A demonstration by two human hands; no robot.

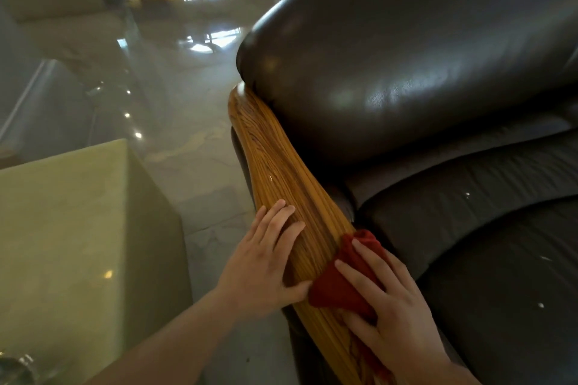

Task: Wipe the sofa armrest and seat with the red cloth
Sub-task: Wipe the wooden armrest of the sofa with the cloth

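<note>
A glossy striped wooden armrest (275,172) runs from the dark leather back cushion (406,50) down toward me. The red cloth (336,284) lies bunched on the armrest's near part. My right hand (387,300) presses flat on top of the cloth, fingers spread over it. My left hand (266,259) rests flat on the armrest's left side, just left of the cloth, fingers apart and holding nothing. The dark leather seat (488,253) lies to the right, with a few small white specks on it.
A pale green stone block (78,244) under a glass tabletop (62,78) stands to the left. Shiny grey floor tiles (200,147) run between it and the sofa. Wooden furniture legs show far back.
</note>
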